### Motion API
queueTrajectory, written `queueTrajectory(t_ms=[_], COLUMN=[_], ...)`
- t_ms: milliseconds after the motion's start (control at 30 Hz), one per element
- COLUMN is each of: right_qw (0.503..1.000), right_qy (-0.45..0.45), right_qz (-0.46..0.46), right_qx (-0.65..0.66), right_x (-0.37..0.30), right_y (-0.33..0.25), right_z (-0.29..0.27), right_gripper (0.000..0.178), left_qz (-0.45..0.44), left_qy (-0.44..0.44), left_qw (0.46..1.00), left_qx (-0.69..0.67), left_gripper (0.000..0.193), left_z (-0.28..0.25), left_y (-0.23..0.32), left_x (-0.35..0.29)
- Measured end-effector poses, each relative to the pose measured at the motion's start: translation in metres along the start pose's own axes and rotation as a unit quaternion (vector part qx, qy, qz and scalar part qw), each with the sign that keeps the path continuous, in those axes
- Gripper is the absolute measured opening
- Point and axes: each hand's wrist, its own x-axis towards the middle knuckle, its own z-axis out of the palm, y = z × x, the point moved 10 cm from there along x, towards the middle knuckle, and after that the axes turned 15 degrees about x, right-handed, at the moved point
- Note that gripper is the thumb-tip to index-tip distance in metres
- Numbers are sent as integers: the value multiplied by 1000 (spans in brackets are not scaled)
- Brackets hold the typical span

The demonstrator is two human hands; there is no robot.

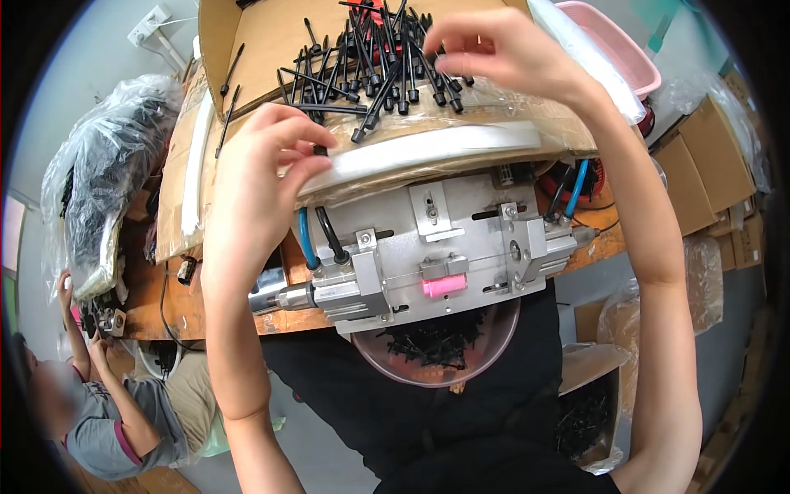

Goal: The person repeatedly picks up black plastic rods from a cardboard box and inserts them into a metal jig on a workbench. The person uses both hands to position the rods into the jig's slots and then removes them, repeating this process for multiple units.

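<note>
Many black plastic rods with thick ends (387,78) lie in a loose heap in front of me, on wrapped cardboard. My left hand (255,173) hangs left of the heap, thumb and fingertips pinched around a small black part (320,151), of which only the end shows. My right hand (506,53) is over the heap's right side with its fingers curled in; whatever they hold, if anything, is hidden. Nearer to me stands a metal fixture (411,239) with clamp blocks at both sides and a pink piece (444,286) at its front middle.
A clear bowl of black parts (440,375) sits under the fixture's front edge. Blue and black hoses (306,239) join the fixture. White padding (428,146) edges the cardboard. A pink basket (617,41) stands far right, a bagged bundle (115,156) left. A co-worker (132,412) sits lower left.
</note>
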Motion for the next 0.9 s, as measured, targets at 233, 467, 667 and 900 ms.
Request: queueTrajectory(t_ms=[233,467,667,900], right_qw=[866,841,839,860], right_qy=[201,249,324,325], right_qz=[25,-23,-12,21], right_qx=[457,479,437,392], right_x=[-18,-39,-79,-146], right_y=[2,-5,-17,-38], right_z=[-52,-59,-66,-33], right_gripper=[18,29,29,27], left_qz=[-18,109,86,71], left_qy=[162,264,335,83], left_qw=[987,937,902,983], left_qx=[-13,201,260,149], left_gripper=[17,17,23,60], left_z=[-20,-36,-43,97], left_y=[14,14,32,104], left_x=[-32,18,-2,-151])
